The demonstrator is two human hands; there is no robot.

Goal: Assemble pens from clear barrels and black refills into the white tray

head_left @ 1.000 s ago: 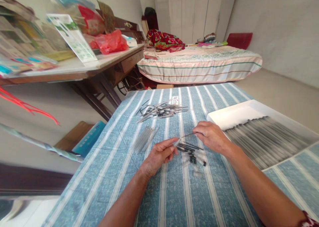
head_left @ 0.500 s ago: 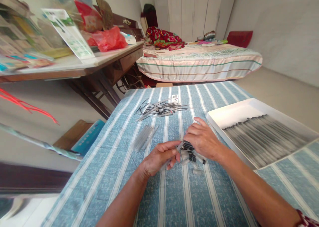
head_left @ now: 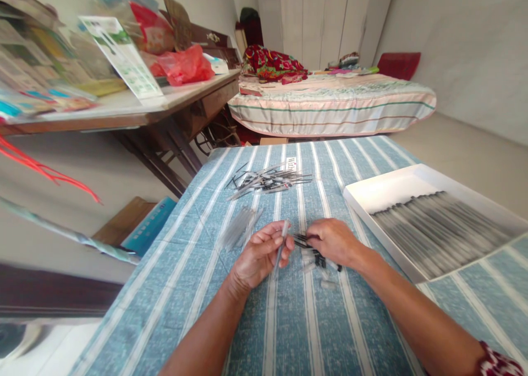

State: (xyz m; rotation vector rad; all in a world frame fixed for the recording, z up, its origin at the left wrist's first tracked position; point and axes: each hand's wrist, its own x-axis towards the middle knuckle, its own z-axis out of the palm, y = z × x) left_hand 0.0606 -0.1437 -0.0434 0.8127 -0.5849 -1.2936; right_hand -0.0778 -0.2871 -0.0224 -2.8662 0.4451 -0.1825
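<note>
Upright between the fingers and thumb of my left hand [head_left: 264, 252] is a slim translucent pen barrel [head_left: 282, 244]. My right hand [head_left: 334, 239] is closed, its fingertips down in a small pile of black and clear pen parts [head_left: 319, 259]; what they pinch is hidden. To the left of my left hand lies a bundle of clear tubes [head_left: 238, 227], blurred. Farther back sits a loose heap of thin black and grey pen pieces [head_left: 270, 178].
A white open box [head_left: 381, 186] at the right holds a row of dark-topped pens [head_left: 437, 227]. Blue striped cloth [head_left: 231, 332] covers the table. A desk [head_left: 181, 101] with bags stands at the left, and a bed [head_left: 338, 103] is behind.
My left hand has drawn slightly away from the pile and tipped the barrel upright. My right hand has lowered, its fingers now closed at the black parts.
</note>
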